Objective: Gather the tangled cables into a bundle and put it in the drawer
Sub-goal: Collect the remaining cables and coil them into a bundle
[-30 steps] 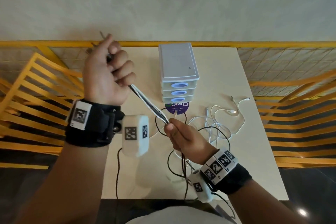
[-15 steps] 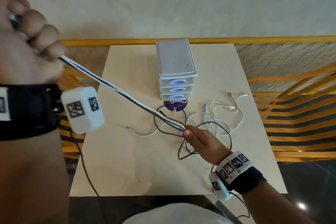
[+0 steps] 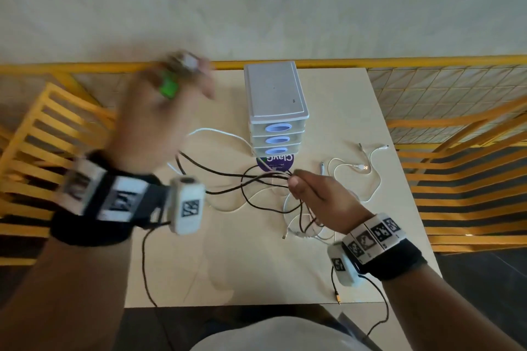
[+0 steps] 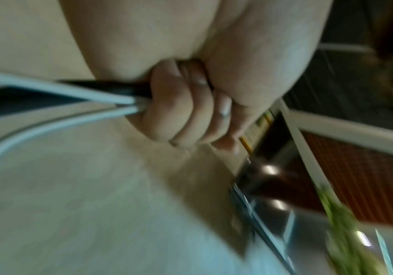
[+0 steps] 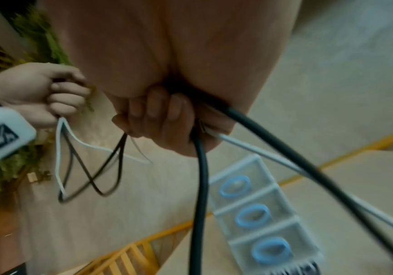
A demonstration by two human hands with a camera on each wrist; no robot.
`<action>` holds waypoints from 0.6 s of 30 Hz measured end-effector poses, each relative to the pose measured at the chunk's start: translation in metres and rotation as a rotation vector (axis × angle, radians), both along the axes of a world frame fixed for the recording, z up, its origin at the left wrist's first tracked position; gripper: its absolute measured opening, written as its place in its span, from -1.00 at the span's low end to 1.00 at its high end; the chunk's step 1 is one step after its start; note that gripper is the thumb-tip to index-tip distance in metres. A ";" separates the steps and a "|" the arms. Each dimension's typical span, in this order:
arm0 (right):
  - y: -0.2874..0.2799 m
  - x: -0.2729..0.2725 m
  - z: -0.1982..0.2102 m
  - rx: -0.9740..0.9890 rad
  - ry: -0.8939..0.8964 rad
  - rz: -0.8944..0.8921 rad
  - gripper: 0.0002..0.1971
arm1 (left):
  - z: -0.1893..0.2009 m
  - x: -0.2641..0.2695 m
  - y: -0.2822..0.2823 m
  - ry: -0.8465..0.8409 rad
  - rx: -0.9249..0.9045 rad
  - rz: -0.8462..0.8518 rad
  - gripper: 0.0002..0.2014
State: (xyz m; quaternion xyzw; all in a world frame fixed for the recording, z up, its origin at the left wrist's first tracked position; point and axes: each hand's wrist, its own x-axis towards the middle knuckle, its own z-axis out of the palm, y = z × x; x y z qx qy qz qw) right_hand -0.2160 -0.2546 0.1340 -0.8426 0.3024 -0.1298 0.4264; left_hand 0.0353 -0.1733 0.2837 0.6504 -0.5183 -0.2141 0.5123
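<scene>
We hold the cables (image 3: 256, 179) in both fists, a mix of black and white cords strung in slack loops between our two hands above the table (image 3: 228, 265), in front of the drawer unit (image 3: 275, 111). Our right hand (image 3: 319, 196) is closed around a gathered bunch of them just in front of the drawer unit's lowest drawer; in the right wrist view the fingers (image 5: 158, 113) curl tight over thick black cords and a white one that run out past the knuckles. More loops hang below this fist and trail onto the table in front of it. Our left hand (image 3: 159, 117) is raised to the left of the drawer unit, blurred by motion, with something green and a pale plug end showing at its fingertips; the left wrist view shows its fingers (image 4: 181, 111) wrapped around a black cord and white cords that leave the fist to the left. A further white cable (image 3: 356, 171) lies loose on the table to the right of the drawer unit, apart from both hands. The drawer unit stands upright at the far middle of the table, three drawers stacked, each with a blue oval pull, all closed. A purple round sticker (image 3: 276, 161) sits on the table just at its base. Yellow railings (image 3: 456, 179) run behind and to both sides of the drawer unit.
</scene>
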 end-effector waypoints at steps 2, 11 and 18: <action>-0.003 0.012 0.014 -0.042 -0.041 0.054 -0.66 | -0.025 -0.039 -0.001 -0.376 0.087 -0.176 -0.75; -0.008 0.020 0.008 -0.038 -0.113 0.073 -0.73 | -0.091 -0.063 0.003 -0.800 0.287 -0.260 -0.52; 0.007 0.013 -0.003 0.208 -0.174 0.059 -0.70 | -0.078 -0.034 0.003 -0.808 0.250 -0.130 -0.49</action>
